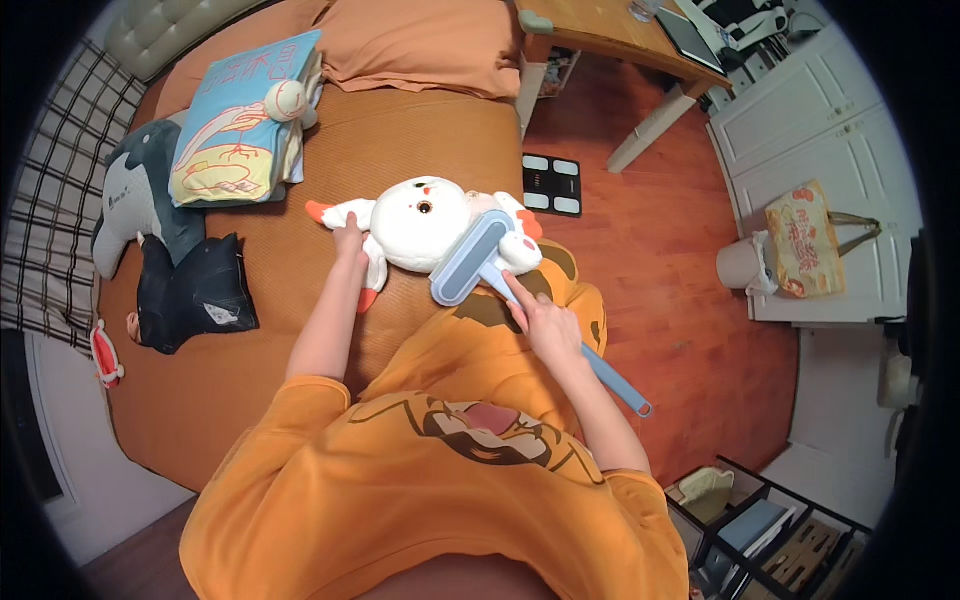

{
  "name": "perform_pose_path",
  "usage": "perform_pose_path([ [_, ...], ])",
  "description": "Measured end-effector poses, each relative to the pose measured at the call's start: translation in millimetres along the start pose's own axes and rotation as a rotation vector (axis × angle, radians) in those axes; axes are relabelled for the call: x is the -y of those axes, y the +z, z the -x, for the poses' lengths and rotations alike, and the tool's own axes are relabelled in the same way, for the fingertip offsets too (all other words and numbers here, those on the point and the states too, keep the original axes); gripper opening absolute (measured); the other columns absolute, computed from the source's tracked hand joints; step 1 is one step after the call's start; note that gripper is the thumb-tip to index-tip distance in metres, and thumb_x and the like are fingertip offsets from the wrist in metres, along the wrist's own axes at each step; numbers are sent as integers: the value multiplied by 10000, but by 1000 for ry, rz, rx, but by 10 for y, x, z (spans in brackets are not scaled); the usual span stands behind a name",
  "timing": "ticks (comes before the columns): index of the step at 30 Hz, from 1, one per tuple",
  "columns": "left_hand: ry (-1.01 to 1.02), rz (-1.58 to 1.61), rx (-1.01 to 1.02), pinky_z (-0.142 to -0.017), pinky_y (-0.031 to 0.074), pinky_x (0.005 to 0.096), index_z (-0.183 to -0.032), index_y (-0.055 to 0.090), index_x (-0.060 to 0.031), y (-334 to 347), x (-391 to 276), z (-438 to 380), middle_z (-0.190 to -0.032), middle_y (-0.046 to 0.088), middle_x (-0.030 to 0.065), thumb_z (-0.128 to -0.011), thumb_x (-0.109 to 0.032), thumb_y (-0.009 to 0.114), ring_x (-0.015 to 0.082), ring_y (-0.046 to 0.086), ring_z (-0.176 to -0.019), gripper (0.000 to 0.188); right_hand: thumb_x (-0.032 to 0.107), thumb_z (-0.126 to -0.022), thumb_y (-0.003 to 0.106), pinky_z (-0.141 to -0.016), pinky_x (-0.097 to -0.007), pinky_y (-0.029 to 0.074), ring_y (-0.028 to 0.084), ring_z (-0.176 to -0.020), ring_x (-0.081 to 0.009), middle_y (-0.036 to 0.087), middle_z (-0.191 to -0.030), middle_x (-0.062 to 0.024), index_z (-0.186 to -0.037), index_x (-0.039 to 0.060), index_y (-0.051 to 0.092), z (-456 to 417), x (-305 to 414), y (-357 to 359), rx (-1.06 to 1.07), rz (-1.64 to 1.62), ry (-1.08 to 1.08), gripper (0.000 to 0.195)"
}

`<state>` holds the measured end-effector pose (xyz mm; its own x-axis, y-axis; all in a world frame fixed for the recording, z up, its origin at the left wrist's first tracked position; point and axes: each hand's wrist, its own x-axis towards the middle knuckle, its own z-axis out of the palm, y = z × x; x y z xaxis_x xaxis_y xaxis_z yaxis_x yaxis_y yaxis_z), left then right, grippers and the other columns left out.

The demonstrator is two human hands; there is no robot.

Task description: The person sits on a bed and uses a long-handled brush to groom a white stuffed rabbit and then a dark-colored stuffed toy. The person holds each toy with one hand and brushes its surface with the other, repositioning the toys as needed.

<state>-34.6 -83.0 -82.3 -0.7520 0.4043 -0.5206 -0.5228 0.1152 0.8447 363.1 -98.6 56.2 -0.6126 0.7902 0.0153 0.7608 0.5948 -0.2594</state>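
A white plush toy [420, 232] with a round head and orange tips on its ears and feet lies on the bed [420, 142]. Near its left side, my left hand [349, 240] grips one of its white ears or limbs. In my right hand [547, 326] is a blue and pale-grey lint brush [472, 259] with a wide head and long handle. The brush head rests against the toy's body, beside a white foot, and hides part of it. The handle's looped end points towards the floor at the right.
Folded blue bedding [232, 127] and a shark plush [142, 187] lie at the left, near a dark cushion [199, 292]. A wooden table [600, 34], a black scale [552, 184], a waste bin [739, 264] and a metal-framed rack [765, 517] stand on the right.
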Motion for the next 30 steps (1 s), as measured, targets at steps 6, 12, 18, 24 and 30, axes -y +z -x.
perform_pose_path([
  [6, 42, -2, 78, -738, 616, 414, -1286, 549, 63, -116, -257, 23, -1119, 696, 164, -1066, -239, 520, 276, 717, -928, 374, 395, -1007, 583, -574, -457, 553, 664, -609, -339, 664, -762, -133, -1495, 347, 484, 281, 15, -282, 125, -207, -33, 500],
  [12, 30, -18, 272, -417, 228, 246, -1109, 605, -54, -167, -757, 314, -679, 521, -54, -1032, -307, 609, 52, 281, -458, 264, 378, -1048, 538, -605, -358, 538, 679, -671, -239, 710, -973, -133, -1510, 193, 465, 358, 177, -489, 96, -1044, -148, 502],
  [18, 241, -155, 487, -397, 232, 227, -1116, 620, -74, -179, -1438, 201, -738, 609, -44, -1014, -339, 632, 23, 343, -449, 284, 457, -1098, 362, -375, -213, 350, 373, -426, -91, 452, -639, -51, -1595, 189, 226, 265, 51, -777, 603, -2382, 172, 581],
  [24, 245, -456, 876, -458, 387, 188, -1218, 606, -73, -145, -2522, 711, -858, 662, -57, -988, -294, 678, 1, 515, -567, 326, 499, -1095, 317, -372, -219, 357, 370, -414, -86, 432, -639, -43, -1603, 216, 178, 419, -31, -723, 722, -2505, -9, 598],
  [30, 191, -1264, 1471, -522, 491, 257, -1135, 650, -10, 330, -2997, 1200, -882, 691, 2, -982, -310, 679, 83, 614, -655, 338, 495, -1098, 307, -379, -219, 363, 373, -414, -87, 439, -648, -43, -1611, 214, 152, 462, -16, -759, 711, -2508, 10, 604],
])
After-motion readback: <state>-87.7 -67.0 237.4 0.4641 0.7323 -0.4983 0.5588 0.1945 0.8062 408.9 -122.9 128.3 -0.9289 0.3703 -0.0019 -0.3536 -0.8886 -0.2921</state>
